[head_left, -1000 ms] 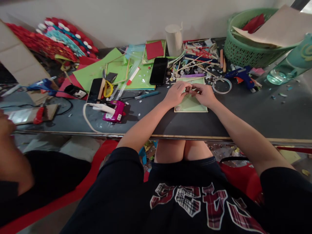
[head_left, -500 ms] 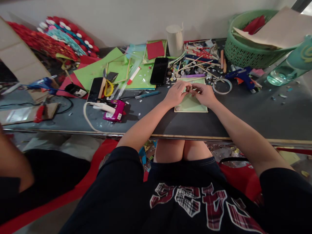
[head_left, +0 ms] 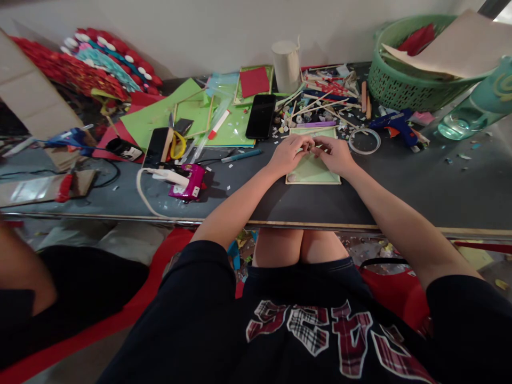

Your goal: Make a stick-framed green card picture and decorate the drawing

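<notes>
A pale green panel with a thin light frame (head_left: 314, 172) lies on the grey table in front of me. Over its upper half, my left hand (head_left: 291, 153) and my right hand (head_left: 333, 154) meet at the fingertips. The fingers of both are bent and pinched together. Whatever lies between them is too small to make out. Near the panel's lower left corner sits a small pale round piece (head_left: 293, 177). A purple stick (head_left: 318, 124) rests just beyond the panel, and a clear ring (head_left: 364, 141) lies right of my right hand.
Behind the panel are a black phone (head_left: 261, 116), a white cylinder (head_left: 286, 66) and scattered sticks and scraps. A blue glue gun (head_left: 396, 125), green basket (head_left: 416, 69) and bottle (head_left: 476, 101) stand right. Leftward are a magenta power adapter (head_left: 188, 182) and a person's arm (head_left: 24, 261).
</notes>
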Demonstrator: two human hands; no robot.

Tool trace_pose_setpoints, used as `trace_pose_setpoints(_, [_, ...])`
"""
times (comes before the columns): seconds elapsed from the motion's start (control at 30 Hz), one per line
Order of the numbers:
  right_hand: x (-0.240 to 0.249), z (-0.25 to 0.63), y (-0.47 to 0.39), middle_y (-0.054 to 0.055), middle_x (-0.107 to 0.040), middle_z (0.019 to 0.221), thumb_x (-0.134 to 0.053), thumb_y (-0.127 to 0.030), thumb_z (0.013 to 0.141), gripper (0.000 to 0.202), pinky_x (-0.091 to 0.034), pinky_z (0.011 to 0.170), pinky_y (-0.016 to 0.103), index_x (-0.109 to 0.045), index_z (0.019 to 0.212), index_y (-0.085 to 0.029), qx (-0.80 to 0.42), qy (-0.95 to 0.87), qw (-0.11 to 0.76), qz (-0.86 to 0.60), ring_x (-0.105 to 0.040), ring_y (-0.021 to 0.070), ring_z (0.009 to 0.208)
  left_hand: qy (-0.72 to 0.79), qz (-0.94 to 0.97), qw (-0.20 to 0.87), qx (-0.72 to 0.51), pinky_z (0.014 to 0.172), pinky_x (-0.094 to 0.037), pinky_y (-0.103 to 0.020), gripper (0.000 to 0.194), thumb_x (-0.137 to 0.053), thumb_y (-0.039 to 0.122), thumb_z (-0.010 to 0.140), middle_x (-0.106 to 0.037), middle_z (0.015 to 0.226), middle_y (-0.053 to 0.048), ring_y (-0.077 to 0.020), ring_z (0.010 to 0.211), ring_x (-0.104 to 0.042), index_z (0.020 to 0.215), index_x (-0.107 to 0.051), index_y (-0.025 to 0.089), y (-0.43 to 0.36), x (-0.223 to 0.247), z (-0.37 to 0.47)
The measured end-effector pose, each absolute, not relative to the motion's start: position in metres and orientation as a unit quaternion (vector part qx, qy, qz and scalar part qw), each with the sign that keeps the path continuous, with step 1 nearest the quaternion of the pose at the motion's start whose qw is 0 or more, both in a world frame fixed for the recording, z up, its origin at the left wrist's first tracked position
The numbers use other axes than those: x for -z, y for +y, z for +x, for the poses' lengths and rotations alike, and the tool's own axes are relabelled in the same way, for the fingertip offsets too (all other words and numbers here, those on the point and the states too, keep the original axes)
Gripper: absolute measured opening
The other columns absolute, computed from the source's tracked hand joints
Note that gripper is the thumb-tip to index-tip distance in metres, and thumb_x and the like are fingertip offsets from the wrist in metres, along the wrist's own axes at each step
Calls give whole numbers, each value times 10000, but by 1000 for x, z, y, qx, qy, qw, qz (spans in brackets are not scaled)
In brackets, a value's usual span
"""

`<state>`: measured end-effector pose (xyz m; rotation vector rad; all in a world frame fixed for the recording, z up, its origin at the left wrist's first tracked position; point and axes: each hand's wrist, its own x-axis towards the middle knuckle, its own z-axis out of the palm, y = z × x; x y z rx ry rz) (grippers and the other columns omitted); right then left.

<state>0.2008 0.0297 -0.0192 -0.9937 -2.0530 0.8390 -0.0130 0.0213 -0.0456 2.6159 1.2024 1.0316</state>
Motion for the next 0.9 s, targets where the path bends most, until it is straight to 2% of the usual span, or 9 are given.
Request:
trace_pose_setpoints(0.1, [22, 200, 31, 75, -795, 1025, -639, -365, 937, 326, -561, 782, 338, -780, 1180, -199, -336, -781, 358, -386, -701, 173, 724, 400, 842, 25, -362, 986, -552, -447, 233, -528, 321, 1078, -703, 1051, -88, -267, 1094, -682, 1290, -583, 244, 24, 50, -14])
trace_pose_setpoints(0.23, [23, 199, 31, 73, -790, 1015, -650, -333, 918, 312, -558, 769, 339, -778, 1163, -189, -347, -773, 370, -382, -697, 173, 709, 385, 835, 7, -393, 983, -555, -454, 305, -513, 461, 1084, -700, 1116, -107, -272, 1083, -680, 1292, -560, 243, 26, 53, -16])
trace_pose_setpoints(0.33, [22, 198, 30, 64, -792, 985, -660, -327, 907, 277, -556, 773, 338, -781, 1115, -190, -338, -775, 373, -381, -691, 171, 701, 374, 845, 6, -381, 993, -552, -445, 287, -482, 424, 1099, -703, 1095, -99, -267, 1100, -680, 1298, -562, 235, 25, 53, -16])
trace_pose_setpoints(0.5, [21, 199, 28, 58, -797, 981, -650, -322, 914, 272, -561, 784, 336, -786, 1114, -197, -323, -783, 369, -383, -686, 168, 707, 386, 845, 20, -369, 1002, -547, -432, 237, -558, 291, 1062, -708, 1122, -99, -266, 1141, -672, 1289, -583, 227, 23, 49, -15])
trace_pose_setpoints(0.67, [17, 200, 26, 72, -806, 1012, -638, -268, 907, 276, -570, 805, 340, -807, 1116, -204, -301, -801, 349, -382, -718, 197, 785, 397, 843, 52, -359, 951, -554, -396, 239, -610, 187, 1011, -722, 1081, -72, -229, 1025, -681, 1245, -627, 234, 20, 43, -16])
trace_pose_setpoints(0.77, [14, 201, 25, 77, -812, 1031, -643, -263, 905, 279, -573, 829, 350, -817, 1117, -212, -285, -811, 337, -384, -732, 212, 815, 418, 837, 66, -347, 948, -553, -402, 238, -625, 173, 997, -729, 1044, -57, -222, 984, -683, 1223, -645, 246, 19, 40, -18])
trace_pose_setpoints(0.9, [14, 200, 25, 60, -807, 993, -647, -305, 921, 260, -568, 806, 347, -810, 1104, -218, -295, -803, 336, -394, -710, 192, 750, 423, 833, 72, -350, 915, -563, -396, 179, -589, 226, 1033, -722, 1022, -58, -218, 959, -685, 1199, -650, 254, 19, 40, -16])
